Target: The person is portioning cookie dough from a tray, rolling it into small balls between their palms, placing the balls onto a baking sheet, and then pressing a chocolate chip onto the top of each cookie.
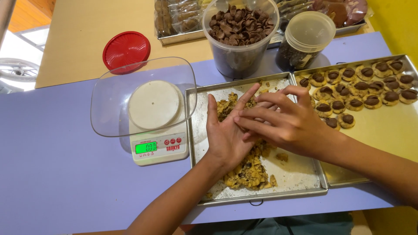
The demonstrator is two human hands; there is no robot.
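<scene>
My left hand [226,135] lies palm up over a metal tray [300,180] that holds crumbly yellow dough with dark chips [249,172]. My right hand [287,122] lies flat across the left palm, fingers spread and pointing left, pressing against it. Whatever sits between the two palms is hidden. More of the dough shows past the left fingertips. To the right, a second metal tray [392,130] carries several small round cookies [355,103], each topped with a brown chocolate piece.
A white digital kitchen scale [159,146] with a clear bowl [109,100] on it stands left of the dough tray. Behind are a clear tub of chocolate pieces [239,30], a lidded jar [305,39], a red lid [126,50] and packaged goods.
</scene>
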